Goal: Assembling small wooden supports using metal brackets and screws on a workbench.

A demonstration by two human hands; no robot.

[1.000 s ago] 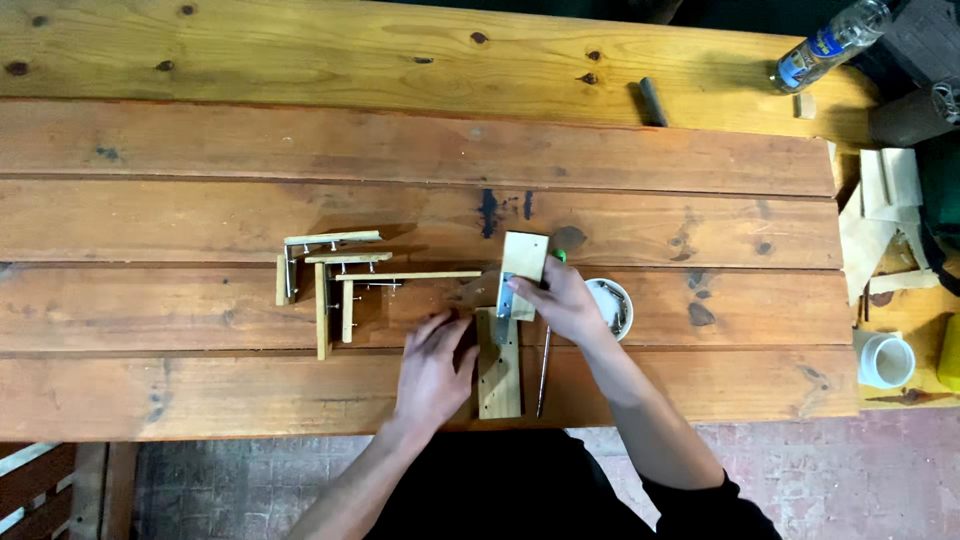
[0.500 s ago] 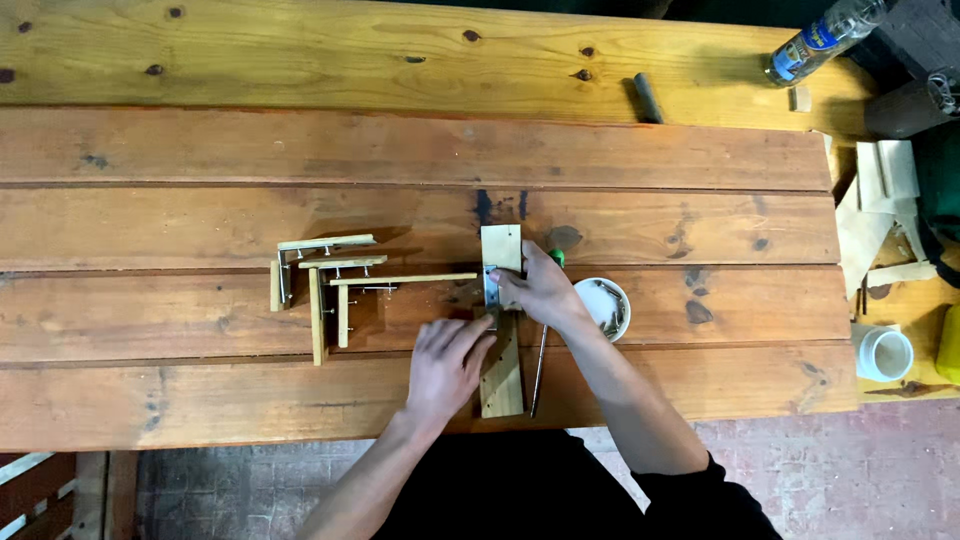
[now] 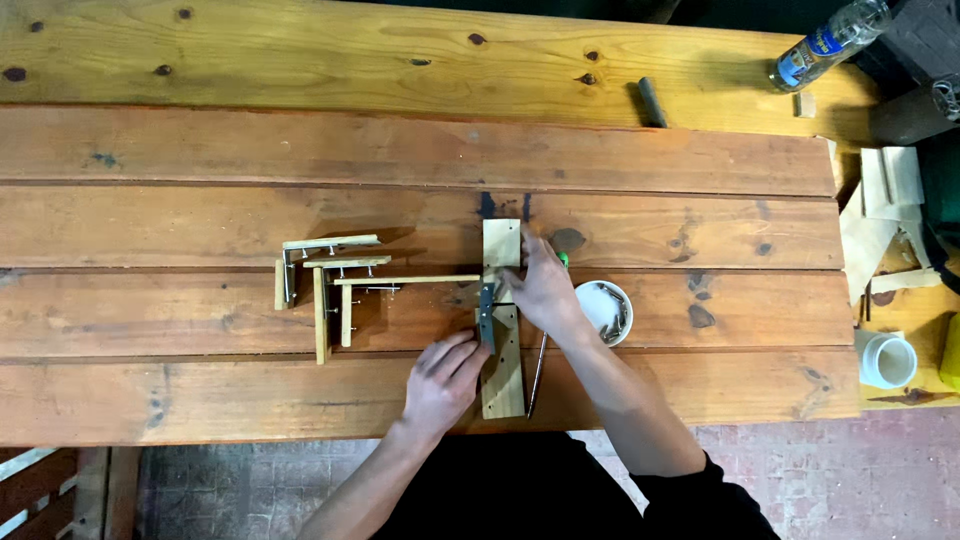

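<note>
Bench (image 3: 200, 400): two strips (image 3: 502, 320) lay end to end near front edge, bracket (image 3: 487, 312) across their joint. Left hand (image 3: 445, 378) on near strip; right hand (image 3: 540, 290) on far strip. Screwdriver (image 3: 539, 365) just right of strips. Dish (image 3: 605, 312) of screws right of right hand. Three L-frames (image 3: 335, 290) left of strips. Bottle (image 3: 828, 42) far right corner. Cup (image 3: 885, 360) right, off bench.

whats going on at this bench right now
A person works at a plank table. Both bare hands are on two small wood pieces laid end to end and joined by a dark metal strip. The left hand steadies the near piece; the right hand presses at the joint. A screwdriver and a white dish of screws lie beside them, with finished L-shaped brackets to the left.
</note>
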